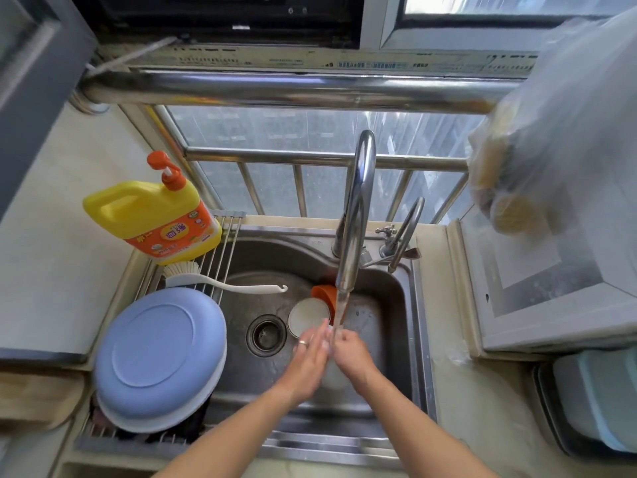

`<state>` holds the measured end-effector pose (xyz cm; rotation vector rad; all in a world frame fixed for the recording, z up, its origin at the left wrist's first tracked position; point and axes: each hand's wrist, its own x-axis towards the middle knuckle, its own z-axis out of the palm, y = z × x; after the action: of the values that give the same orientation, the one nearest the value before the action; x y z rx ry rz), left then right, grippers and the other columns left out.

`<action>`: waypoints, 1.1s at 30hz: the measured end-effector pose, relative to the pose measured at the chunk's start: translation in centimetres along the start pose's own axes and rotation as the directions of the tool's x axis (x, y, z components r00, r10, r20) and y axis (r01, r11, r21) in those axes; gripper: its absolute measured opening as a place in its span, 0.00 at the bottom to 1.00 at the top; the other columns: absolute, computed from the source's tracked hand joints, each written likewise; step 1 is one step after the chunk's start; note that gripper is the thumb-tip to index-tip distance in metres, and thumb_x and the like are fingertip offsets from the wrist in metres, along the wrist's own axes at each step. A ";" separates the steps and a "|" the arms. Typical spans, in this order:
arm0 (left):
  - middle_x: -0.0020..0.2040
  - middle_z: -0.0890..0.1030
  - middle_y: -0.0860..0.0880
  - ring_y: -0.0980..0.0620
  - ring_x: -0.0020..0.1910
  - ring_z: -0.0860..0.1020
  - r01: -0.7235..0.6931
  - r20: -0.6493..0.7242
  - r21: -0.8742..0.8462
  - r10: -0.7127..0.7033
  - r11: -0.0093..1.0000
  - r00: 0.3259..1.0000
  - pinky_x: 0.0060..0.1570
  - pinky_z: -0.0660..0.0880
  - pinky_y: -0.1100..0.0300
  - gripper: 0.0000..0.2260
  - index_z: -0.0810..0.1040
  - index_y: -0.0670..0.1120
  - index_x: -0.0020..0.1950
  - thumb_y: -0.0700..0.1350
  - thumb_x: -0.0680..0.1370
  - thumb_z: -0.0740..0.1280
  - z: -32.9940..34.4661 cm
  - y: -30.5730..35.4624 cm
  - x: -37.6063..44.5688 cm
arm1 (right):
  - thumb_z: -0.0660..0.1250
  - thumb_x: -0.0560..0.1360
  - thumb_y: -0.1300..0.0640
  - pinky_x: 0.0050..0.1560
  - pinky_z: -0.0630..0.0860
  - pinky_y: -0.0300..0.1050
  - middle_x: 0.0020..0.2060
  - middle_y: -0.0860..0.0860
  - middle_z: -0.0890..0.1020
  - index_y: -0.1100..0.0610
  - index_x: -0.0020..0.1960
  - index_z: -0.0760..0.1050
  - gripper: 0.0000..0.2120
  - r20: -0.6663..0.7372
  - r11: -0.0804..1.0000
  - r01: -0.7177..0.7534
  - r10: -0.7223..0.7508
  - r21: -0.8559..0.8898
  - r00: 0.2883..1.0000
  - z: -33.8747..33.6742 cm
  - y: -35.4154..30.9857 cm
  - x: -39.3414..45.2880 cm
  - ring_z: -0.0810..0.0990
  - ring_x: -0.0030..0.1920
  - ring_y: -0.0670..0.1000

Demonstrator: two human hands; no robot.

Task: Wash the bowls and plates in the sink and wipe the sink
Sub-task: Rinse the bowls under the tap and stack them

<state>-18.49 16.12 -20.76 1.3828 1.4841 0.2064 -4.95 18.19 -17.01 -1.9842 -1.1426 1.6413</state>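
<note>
— Where are our bowls?
— White bowl [307,316] and orange bowl [325,295] lie in the sink [396,298], just beyond our fingertips.
— Hands?
— Left hand [307,362] and right hand [351,357] open, grasping nothing, under the tap [356,208]; left's nearer the bowls

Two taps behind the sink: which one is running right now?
The tall main faucet, whose stream falls onto both hands. The smaller curved tap to its right shows no water.
</note>
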 end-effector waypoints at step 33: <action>0.57 0.82 0.35 0.32 0.45 0.85 0.411 0.238 -0.892 -0.577 0.188 0.782 0.37 0.81 0.39 0.29 0.74 0.49 0.64 0.71 0.78 0.57 2.5 2.5 1.3 | 0.57 0.86 0.50 0.52 0.81 0.52 0.46 0.55 0.84 0.54 0.47 0.77 0.15 -0.060 0.907 -0.066 0.099 0.417 0.993 0.4 -1.4 -0.2 0.82 0.45 0.53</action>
<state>-14.75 16.71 -20.75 -0.1131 1.4557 0.6282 -5.86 18.85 -16.02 -1.8178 -0.6192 1.6619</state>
